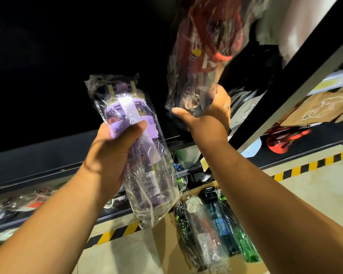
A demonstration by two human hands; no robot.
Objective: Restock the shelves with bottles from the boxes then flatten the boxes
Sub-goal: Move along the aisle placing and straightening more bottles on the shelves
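While both bare forearms reach up from the bottom of the frame, an open cardboard box [160, 240] sits on the pale floor [305, 194] beneath them. In the box lie more wrapped bottles: a black bottle [183, 232] with green lettering, a blue bottle [221, 222] and a green bottle [246, 246], side by side.

A strip of yellow-and-black tape [309, 165] runs along the floor at the foot of the shelving. A low dark shelf [38, 167] crosses behind the left arm, with plastic-wrapped goods lying on the level below it at far left.

To the right, a black shelf post [281, 84] slants up just beside the raised right hand [208, 117]. Dark packages crowd the space behind that hand. Beyond the post are a brown paper bag [325, 105] and a red-orange object [283, 141] too blurred to identify.

The left hand [115, 147] is wrapped around a purple bottle [145, 171], held tilted at chest height above the box. It has a clear body, a lilac lid and strap, a printed label and a loose clear plastic bag.

The right hand grips the bottom end of a red bottle [204, 56], lifted high at the upper shelf. It is also bagged in crinkled plastic, and its top is blurred.
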